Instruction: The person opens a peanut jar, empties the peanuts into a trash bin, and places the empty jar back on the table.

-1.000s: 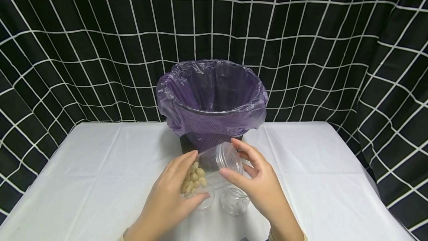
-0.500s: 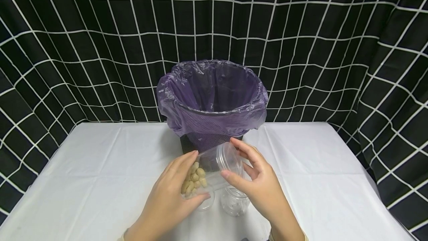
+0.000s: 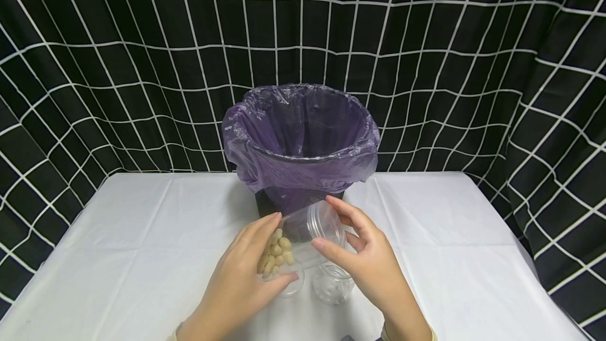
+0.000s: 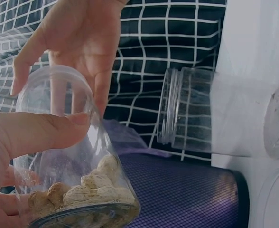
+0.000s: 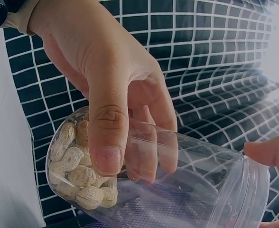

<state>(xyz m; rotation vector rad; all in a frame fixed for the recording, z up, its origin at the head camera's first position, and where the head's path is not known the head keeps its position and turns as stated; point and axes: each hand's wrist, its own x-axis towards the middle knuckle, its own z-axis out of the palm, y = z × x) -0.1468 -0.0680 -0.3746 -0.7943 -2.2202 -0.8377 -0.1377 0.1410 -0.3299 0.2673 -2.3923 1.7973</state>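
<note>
Above the table (image 3: 142, 257), the jar (image 3: 300, 229) tilts between curled fingers: left hand (image 3: 241, 270) gripping the end with peanuts (image 3: 282, 250), right hand (image 3: 370, 249) gripping the rim end. It looks light, stiff and slick, probably plastic; a gentle hold round both ends should prevent slipping.

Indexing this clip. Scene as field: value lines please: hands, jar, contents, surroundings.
Left hand: grips clear jar at the peanut end
Right hand: grips the jar's neck end
Jar posture: tilted
Contents: unshelled peanuts
Table: white cover; second clear jar, upright; round clear lid-like piece
Behind jars: purple-lined bin
Backdrop: black, white grid
</note>
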